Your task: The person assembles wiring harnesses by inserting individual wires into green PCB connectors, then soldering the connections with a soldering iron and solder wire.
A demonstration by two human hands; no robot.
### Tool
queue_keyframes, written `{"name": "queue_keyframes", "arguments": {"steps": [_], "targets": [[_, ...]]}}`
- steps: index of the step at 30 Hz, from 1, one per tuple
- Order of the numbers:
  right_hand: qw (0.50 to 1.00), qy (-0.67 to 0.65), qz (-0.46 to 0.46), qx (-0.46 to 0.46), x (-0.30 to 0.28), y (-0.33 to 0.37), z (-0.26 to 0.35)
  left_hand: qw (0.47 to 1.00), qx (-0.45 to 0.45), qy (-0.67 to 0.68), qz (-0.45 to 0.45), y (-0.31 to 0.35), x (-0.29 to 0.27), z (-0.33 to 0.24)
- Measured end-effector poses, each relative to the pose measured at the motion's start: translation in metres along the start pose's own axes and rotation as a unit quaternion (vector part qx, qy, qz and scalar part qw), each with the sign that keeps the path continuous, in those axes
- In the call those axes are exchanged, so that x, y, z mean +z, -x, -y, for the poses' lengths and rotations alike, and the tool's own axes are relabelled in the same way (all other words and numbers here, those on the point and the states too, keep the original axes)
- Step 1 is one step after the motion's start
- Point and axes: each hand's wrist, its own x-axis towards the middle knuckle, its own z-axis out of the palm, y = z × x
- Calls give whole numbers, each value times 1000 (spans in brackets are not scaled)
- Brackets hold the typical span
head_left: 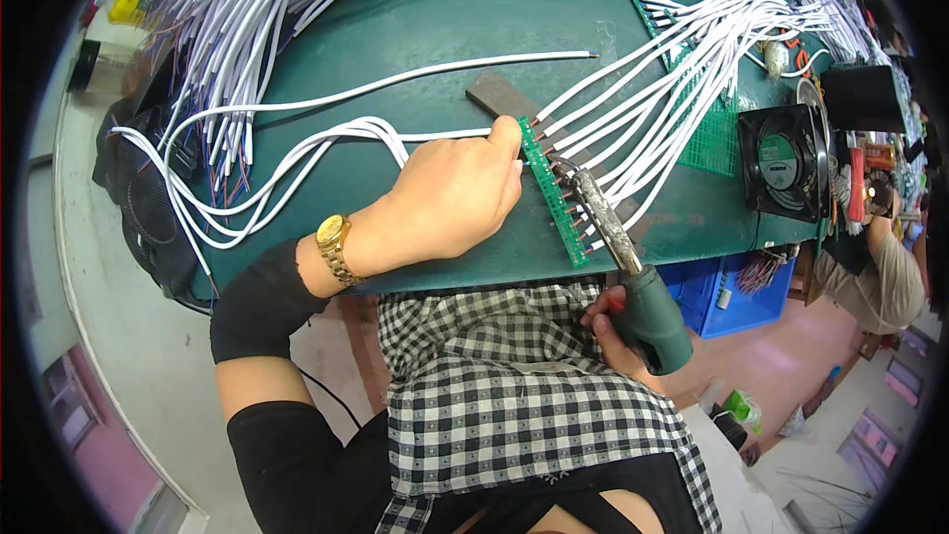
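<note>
My left hand (450,193) is closed in a pinch at the left edge of a narrow green circuit board (550,188). White cables (371,129) run from the left into its fingers; the fingertips are partly hidden. My right hand (615,341) grips the dark green handle of a soldering iron (647,321), partly covered by that handle. The iron's worn metal barrel slants up and left, and its tip is at the board's middle. From the board's right side, several white cables (633,109) with dark, thin wire ends fan out to the upper right. A dark flat bar (497,94) lies under the board.
A big bundle of white cables (237,30) covers the upper left, with one loose cable (445,66) near it. More green boards (707,133) lie at the right beside a black fan (781,163). A blue crate (746,307) stands below the table edge; another person (875,272) is at far right.
</note>
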Motion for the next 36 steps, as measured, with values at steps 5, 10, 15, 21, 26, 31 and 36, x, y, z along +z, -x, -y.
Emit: {"name": "queue_keyframes", "arguments": {"steps": [5,10,15,21,26,31,36], "targets": [[997,-71,3,32,1,1,7,998,-49,16,32,1,-1,-4],[995,-89,5,38,2,2,0,998,-52,17,29,2,1,-4],[996,-59,17,63,2,1,11,998,-56,21,12,4,5,-4],[993,-86,16,85,2,4,9,998,-4,34,-50,3,8,-1],[989,-95,-13,117,5,4,15,999,-35,9,-1,4,5,-5],[994,-64,-17,92,2,2,10,999,-25,12,-18,3,7,-7],[989,148,22,6,4,-18,45,999,-27,3,-28,3,8,-10]]}}
